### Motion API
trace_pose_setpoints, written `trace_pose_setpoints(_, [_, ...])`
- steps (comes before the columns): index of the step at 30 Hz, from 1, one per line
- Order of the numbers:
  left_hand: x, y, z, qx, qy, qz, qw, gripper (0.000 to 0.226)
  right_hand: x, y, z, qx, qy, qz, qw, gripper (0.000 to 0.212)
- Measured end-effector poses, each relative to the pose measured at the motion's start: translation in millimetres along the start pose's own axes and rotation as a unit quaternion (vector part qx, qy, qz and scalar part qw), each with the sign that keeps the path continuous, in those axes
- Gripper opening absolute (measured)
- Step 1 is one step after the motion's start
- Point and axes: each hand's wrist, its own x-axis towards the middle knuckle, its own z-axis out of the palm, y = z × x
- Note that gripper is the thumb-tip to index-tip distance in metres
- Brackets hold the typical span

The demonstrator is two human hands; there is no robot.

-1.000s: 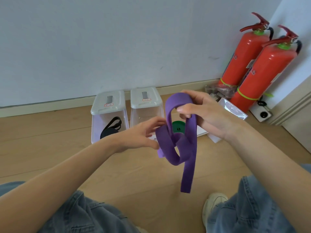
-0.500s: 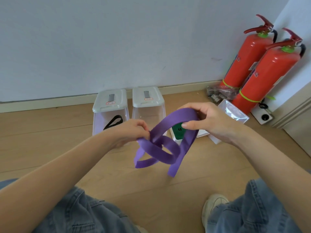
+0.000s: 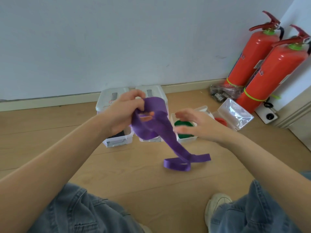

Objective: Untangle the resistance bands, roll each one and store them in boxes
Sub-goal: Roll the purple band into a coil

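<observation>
My left hand [image 3: 125, 113] grips the upper end of a purple resistance band [image 3: 156, 130], fingers curled through its loops. The band trails down to the right and its lower end lies looped on the wooden floor. My right hand [image 3: 193, 123] hovers just right of the band with fingers spread, holding nothing. Behind my hands stand two lidded clear boxes: the left box [image 3: 116, 140] holds a black band, the middle box [image 3: 156, 91] is mostly hidden by the purple band. An open box [image 3: 186, 140] to the right holds a rolled green band [image 3: 183, 123].
Further right is another open clear box [image 3: 235, 113] with something red [image 3: 220, 121] inside. Two red fire extinguishers [image 3: 262, 64] stand in the corner, with a plastic bag [image 3: 222, 93] at their base. My knees in jeans and a white shoe [image 3: 217, 204] fill the near floor.
My right hand has let go of the purple band and opened. The band's freed end dropped to the floor, while my left hand rose and moved right with the top.
</observation>
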Motion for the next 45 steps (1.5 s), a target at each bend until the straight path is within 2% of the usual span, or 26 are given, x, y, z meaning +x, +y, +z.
trace_pose_setpoints(2, [-5.5, 1.9, 13.3, 0.035, -0.07, 0.007, 0.997, 0.029, 2.6, -6.8, 3.1, 0.089, 0.022, -0.021, 0.996, 0.062])
trace_pose_setpoints(3, [-7.3, 4.1, 16.5, 0.045, -0.085, 0.015, 0.995, 0.026, 2.0, -9.2, 4.5, 0.107, 0.003, -0.033, 0.994, 0.055])
trace_pose_setpoints(6, [-8.6, 13.8, 14.6, 0.035, -0.085, 0.05, 0.995, 0.021, -1.9, -14.2, 8.3, 0.114, -0.061, -0.064, 0.989, 0.034])
trace_pose_setpoints(10, [-8.1, 13.0, 4.4, 0.028, -0.082, 0.069, 0.994, 0.02, -3.3, -18.1, 4.3, 0.101, -0.021, -0.055, 0.993, 0.023])
trace_pose_setpoints(14, [-4.8, 8.3, -2.8, 0.021, -0.038, 0.08, 0.996, 0.025, -5.8, -14.4, 1.8, 0.158, -0.037, -0.042, 0.986, 0.019])
trace_pose_setpoints(18, [1.2, 2.3, -14.7, 0.063, 0.019, 0.063, 0.996, 0.033, -4.9, -12.2, -19.0, 0.22, 0.008, 0.004, 0.975, 0.016])
trace_pose_setpoints(20, [5.8, -1.2, -21.6, 0.097, 0.075, 0.041, 0.992, 0.03, -4.3, -12.4, -28.3, 0.272, 0.036, 0.031, 0.961, 0.013])
trace_pose_setpoints(23, [11.2, -2.3, -35.1, 0.111, 0.154, 0.011, 0.982, 0.025, -2.7, -12.4, -40.0, 0.36, 0.055, 0.058, 0.93, 0.028])
trace_pose_setpoints(25, [14.1, -3.9, -40.6, 0.147, 0.169, -0.007, 0.975, 0.026, -3.0, -13.4, -42.9, 0.423, 0.042, 0.053, 0.904, 0.025])
trace_pose_setpoints(26, [14.7, -4.9, -40.8, 0.187, 0.153, -0.027, 0.97, 0.026, -2.6, -13.9, -42.3, 0.45, 0.035, 0.043, 0.891, 0.023])
trace_pose_setpoints(27, [14.1, -6.5, -39.9, 0.238, 0.119, -0.051, 0.962, 0.025, -2.6, -14.4, -40.2, 0.459, 0.03, 0.029, 0.888, 0.027])
trace_pose_setpoints(29, [9.6, -9.7, -34.7, 0.321, -0.005, -0.082, 0.944, 0.028, -2.7, -16.5, -31.3, 0.41, 0.018, 0.007, 0.912, 0.034])
trace_pose_setpoints(31, [4.2, -10.5, -22.5, 0.339, -0.116, -0.036, 0.933, 0.046, -2.5, -19.3, -20.3, 0.341, 0.001, -0.001, 0.94, 0.029])
trace_pose_setpoints(33, [-0.3, -11.0, -2.4, 0.346, -0.173, 0.041, 0.921, 0.058, -0.8, -23.6, -10.8, 0.303, 0.009, 0.003, 0.953, 0.024])
trace_pose_setpoints(35, [0.5, -19.4, 16.0, 0.414, -0.151, 0.119, 0.89, 0.056, 2.3, -27.2, -9.1, 0.317, 0.035, 0.017, 0.948, 0.024])
trace_pose_setpoints(38, [1.2, -21.9, 21.6, 0.594, -0.083, 0.191, 0.777, 0.036, 5.5, -23.9, -20.2, 0.379, 0.099, 0.054, 0.919, 0.023])
trace_pose_setpoints(39, [2.4, -19.3, 17.7, 0.602, -0.091, 0.201, 0.768, 0.029, 6.4, -20.3, -24.7, 0.369, 0.13, 0.075, 0.917, 0.025])
trace_pose_setpoints(40, [2.4, -14.4, 11.9, 0.57, -0.104, 0.205, 0.789, 0.022, 6.4, -15.2, -27.3, 0.34, 0.163, 0.097, 0.921, 0.026])
trace_pose_setpoints(42, [-1.8, -2.3, -1.4, 0.418, -0.114, 0.173, 0.885, 0.008, 5.6, -2.7, -28.7, 0.272, 0.202, 0.129, 0.932, 0.028])
trace_pose_setpoints(43, [-5.1, 2.3, -9.1, 0.332, -0.114, 0.147, 0.925, 0.006, 4.9, 2.5, -28.8, 0.249, 0.197, 0.141, 0.937, 0.027])
trace_pose_setpoints(45, [-9.4, 6.4, -21.2, 0.22, -0.115, 0.09, 0.965, 0.014, 1.8, 5.6, -27.9, 0.216, 0.148, 0.151, 0.953, 0.022])
